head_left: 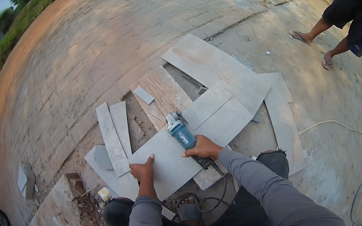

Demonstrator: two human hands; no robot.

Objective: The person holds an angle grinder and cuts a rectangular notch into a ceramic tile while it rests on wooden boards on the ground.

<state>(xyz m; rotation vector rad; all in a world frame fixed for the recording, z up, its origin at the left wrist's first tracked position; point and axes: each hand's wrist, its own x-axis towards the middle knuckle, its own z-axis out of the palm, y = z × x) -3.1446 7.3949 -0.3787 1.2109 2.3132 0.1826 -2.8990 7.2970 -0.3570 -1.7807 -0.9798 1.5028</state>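
My right hand (202, 148) is wrapped round the body of a blue angle grinder (182, 134). The grinder's head rests on or just over a long grey tile (164, 167), near a straight line that runs along it; I cannot tell whether the disc touches. At the tile's left end, my left hand (143, 168) grips the edge, thumb on top and the other fingers partly hidden. The tile lies across a pale, scored board (159, 87). From the grinder's rear a dark cord (224, 192) drops beside my sandalled foot.
Large grey tiles (210, 61) overlap beyond the grinder, and narrow strips (110, 137) lie to the left. A rubble mound (77, 223) rises at lower left. At upper right stands another person (349, 10) in sandals. A pale cable (337, 121) crosses the ground at right.
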